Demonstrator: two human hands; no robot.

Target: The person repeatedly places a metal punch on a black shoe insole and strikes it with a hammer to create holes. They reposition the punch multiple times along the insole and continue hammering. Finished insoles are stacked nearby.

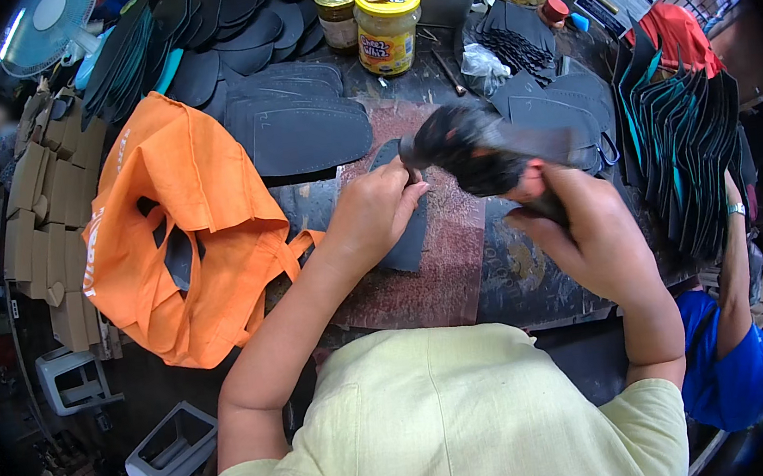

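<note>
My left hand [377, 209] pinches a short, dark, punch-like tool [412, 172] over a black sole-shaped piece [407, 246], with much of the tool hidden by my fingers and the hammer. That piece lies on a worn reddish sheet [451, 263] on the workbench. In my right hand [600, 234] is a hammer [474, 149], its head smeared by motion just above and right of my left fingertips. Past my hands lie black sole-shaped pieces [310, 134] with pale stitch-like lines.
An orange cloth bag [207, 173] slumps on the left. At the back stand a yellow-lidded jar [388, 37] and a darker jar [338, 24]. Stacked black-and-teal sheets [684, 150] crowd the right side, near another person's arm [736, 294] in a blue sleeve.
</note>
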